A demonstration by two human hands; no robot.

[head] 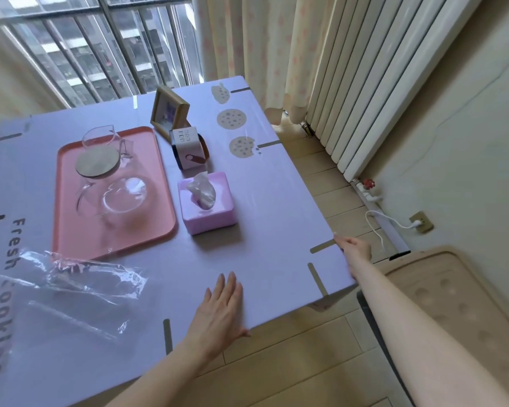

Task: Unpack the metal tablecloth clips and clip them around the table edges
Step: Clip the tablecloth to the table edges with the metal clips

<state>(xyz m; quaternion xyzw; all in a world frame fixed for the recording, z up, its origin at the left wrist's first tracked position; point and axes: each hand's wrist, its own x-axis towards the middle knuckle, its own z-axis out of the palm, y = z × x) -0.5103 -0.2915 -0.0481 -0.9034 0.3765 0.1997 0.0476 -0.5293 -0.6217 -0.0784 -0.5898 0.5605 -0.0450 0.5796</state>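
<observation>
A lilac tablecloth (262, 201) covers the table. Several grey metal clips sit around its edges, among them one at the far right corner (240, 90), one midway along the right edge (269, 143) and one on the front edge (167, 336). My right hand (354, 248) curls over the right edge, at the outer end of another clip (322, 246). A further clip (316, 279) sits just beside it at the near right corner. My left hand (221, 306) lies flat on the cloth near the front edge, fingers apart and holding nothing. An empty clear plastic bag (71, 289) lies crumpled at the front left.
A pink tray (159, 183) carries a glass jug and cups. Beside it stand a lilac tissue box (218, 218), a small white box (188, 151) and a wooden photo frame (168, 113). A radiator (365, 83) and a beige cushioned seat (453, 304) are on the right.
</observation>
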